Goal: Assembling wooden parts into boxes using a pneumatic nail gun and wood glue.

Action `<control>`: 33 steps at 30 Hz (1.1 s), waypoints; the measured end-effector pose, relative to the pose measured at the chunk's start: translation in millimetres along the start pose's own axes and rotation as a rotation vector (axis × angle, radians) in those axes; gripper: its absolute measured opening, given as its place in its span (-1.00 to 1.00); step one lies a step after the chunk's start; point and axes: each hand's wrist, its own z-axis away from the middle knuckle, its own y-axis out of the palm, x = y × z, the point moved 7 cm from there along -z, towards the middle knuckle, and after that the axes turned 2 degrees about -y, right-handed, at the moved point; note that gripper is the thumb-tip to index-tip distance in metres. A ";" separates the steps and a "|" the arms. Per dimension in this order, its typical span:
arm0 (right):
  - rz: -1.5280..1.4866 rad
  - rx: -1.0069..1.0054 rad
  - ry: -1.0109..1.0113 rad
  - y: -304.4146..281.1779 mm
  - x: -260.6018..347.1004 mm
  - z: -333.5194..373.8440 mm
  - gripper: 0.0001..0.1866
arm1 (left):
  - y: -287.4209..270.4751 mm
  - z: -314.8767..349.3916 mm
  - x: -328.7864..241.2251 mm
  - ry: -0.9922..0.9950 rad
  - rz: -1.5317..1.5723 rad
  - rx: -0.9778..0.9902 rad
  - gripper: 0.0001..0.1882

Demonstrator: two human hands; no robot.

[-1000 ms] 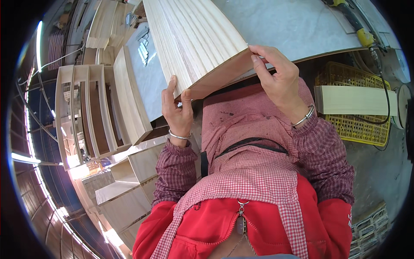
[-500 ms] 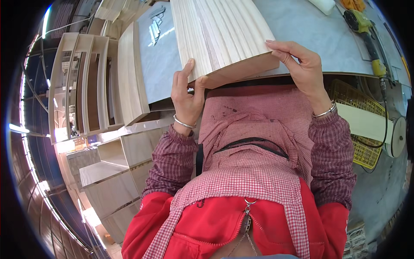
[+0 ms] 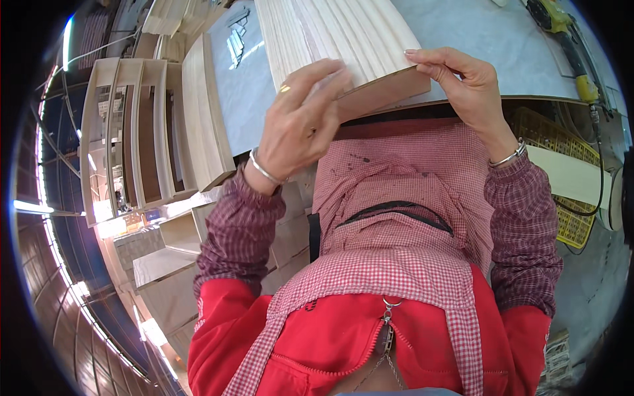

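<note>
1. Hands, two. The right hand (image 3: 465, 79) pinched the near right corner of the panel (image 3: 337, 39) between thumb and fingers. The left hand (image 3: 300, 122) was poised at the near edge, fingers loosely extended and blurred; whether it touched or held anything could not be told.

2. Panel, one. Pale and striped on top, with a brown near face, it lay at the near edge of the table (image 3: 482, 33), directly before the apron (image 3: 389, 158). Whether it was one piece or several strips could not be told.

3. Step in hand, as judged from posture: the near edge was being handled, the right hand steadying the corner while the left attended to the rim.

4. Next move, as judged: it called for a firm right pinch and a light, careful left touch along the edge, without shifting the panel.

5. Counts, surroundings. One table; one apron; one power tool (image 3: 561, 33), yellow and black, at the table's right; one yellow crate (image 3: 574, 224), partly covered by pale wood (image 3: 561, 178); one slatted frame (image 3: 135, 132) at left; two bracelets, one per wrist. The metal strips (image 3: 236, 43) formed one small cluster, too overlapped to count.
</note>
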 end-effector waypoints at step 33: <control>-0.115 -0.112 0.018 -74.0 -40.5 -17.3 -0.80 | 69.4 -91.2 -19.5 0.127 0.055 0.109 -0.60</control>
